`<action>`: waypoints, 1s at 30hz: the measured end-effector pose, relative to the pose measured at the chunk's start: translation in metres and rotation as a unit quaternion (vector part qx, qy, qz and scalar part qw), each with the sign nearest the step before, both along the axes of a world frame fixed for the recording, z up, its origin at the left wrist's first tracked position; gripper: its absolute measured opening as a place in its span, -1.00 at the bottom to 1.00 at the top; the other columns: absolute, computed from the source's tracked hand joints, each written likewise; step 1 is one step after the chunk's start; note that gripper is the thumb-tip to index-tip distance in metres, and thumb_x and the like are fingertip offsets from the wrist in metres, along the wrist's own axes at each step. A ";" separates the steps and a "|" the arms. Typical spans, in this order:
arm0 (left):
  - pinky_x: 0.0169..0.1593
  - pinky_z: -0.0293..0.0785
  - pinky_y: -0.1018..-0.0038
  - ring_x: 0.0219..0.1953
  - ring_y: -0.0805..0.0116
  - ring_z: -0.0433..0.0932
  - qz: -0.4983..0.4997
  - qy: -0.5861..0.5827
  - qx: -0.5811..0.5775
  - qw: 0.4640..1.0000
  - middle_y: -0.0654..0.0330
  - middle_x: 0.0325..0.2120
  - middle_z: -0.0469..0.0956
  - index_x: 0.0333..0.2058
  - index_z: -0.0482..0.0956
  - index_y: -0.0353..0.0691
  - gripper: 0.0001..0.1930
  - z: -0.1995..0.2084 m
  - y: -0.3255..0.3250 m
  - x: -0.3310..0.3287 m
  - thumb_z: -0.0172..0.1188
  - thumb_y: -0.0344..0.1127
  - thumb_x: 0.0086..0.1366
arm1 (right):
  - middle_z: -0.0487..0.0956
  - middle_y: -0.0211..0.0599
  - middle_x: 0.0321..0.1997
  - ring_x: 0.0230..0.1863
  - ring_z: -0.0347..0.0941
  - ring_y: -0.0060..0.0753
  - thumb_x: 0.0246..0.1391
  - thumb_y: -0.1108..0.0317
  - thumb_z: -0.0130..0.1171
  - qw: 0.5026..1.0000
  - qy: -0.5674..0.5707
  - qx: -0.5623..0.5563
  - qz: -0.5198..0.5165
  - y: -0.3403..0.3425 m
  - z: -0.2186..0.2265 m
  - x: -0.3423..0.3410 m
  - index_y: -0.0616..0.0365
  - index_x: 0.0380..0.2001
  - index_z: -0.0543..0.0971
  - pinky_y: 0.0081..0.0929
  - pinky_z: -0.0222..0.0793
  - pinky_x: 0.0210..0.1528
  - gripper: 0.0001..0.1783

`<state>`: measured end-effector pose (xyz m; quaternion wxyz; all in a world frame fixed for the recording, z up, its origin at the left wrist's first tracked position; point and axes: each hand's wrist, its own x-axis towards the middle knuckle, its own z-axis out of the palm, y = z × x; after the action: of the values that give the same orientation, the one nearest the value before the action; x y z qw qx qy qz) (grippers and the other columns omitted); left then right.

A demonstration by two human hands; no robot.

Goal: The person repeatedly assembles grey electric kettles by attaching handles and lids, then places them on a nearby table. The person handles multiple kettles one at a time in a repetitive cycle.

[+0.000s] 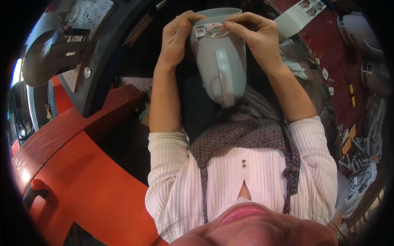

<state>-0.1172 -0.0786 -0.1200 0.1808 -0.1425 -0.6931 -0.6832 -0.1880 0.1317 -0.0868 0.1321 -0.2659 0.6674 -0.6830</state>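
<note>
A light grey plastic jug [205,61] with a long handle [224,74] is held up in front of me, its round rim at the top and its handle side facing me. Across its wall just under the rim lies a printed label [211,30]. My left hand [177,36] is closed on the jug's left side, fingertips at the rim. On the other side, my right hand [258,37] has its thumb and fingers pressed together at the label's right end, against the jug.
A strip of stickers [297,19] curls over the dark red tabletop [326,51] at right. Farther right are grey jugs [361,33], a yellow-and-black cutter [351,95] and a pile of grey handles [365,160]. Orange panels [90,184] and a dark machine [61,57] stand at left.
</note>
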 end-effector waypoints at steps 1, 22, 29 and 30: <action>-0.09 0.44 0.54 -0.23 0.47 0.53 0.008 -0.005 -0.006 1.000 0.22 -0.27 0.60 -0.13 0.63 -0.36 -0.59 0.001 -0.001 0.001 0.09 -0.05 0.46 | 0.70 -0.40 -0.35 -0.29 0.56 -0.67 0.10 0.40 0.35 0.999 0.004 0.032 -0.014 0.001 0.001 -0.001 0.25 -0.28 0.72 -0.68 0.44 -0.17 -0.85; 0.03 0.29 0.28 -0.15 0.16 0.41 0.083 -0.028 -0.199 0.976 0.14 -0.30 0.55 -0.17 0.65 -0.19 -0.79 0.027 0.011 0.015 0.19 -0.37 0.22 | 0.57 -0.22 -0.10 -0.08 0.45 -0.31 -0.03 0.54 0.37 0.943 0.318 0.013 -0.102 0.001 0.012 0.003 0.21 -0.09 0.61 -0.39 0.37 0.00 -0.63; 0.07 0.24 0.25 -0.15 0.15 0.42 0.064 -0.022 -0.219 0.973 0.13 -0.29 0.54 -0.17 0.65 -0.18 -0.80 0.049 0.028 0.028 0.20 -0.38 0.22 | 0.50 -0.20 0.17 0.29 0.29 -0.09 0.02 0.03 0.34 0.905 0.416 0.080 -0.028 0.000 0.006 -0.015 0.13 -0.01 0.60 -0.16 0.10 0.35 -0.46; 0.04 0.26 0.25 -0.17 0.15 0.42 0.069 -0.008 -0.219 0.973 0.13 -0.31 0.54 -0.19 0.64 -0.19 -0.81 0.052 0.030 0.032 0.23 -0.35 0.20 | 0.49 -0.18 0.20 0.32 0.27 -0.08 0.05 -0.03 0.31 0.915 0.402 0.033 -0.026 0.005 0.003 -0.017 0.14 0.01 0.59 -0.15 0.06 0.37 -0.43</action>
<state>-0.0857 -0.0487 -0.0684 0.1861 -0.1256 -0.8356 -0.5014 -0.2049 0.1371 -0.0836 -0.1561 -0.4961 0.6929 -0.4994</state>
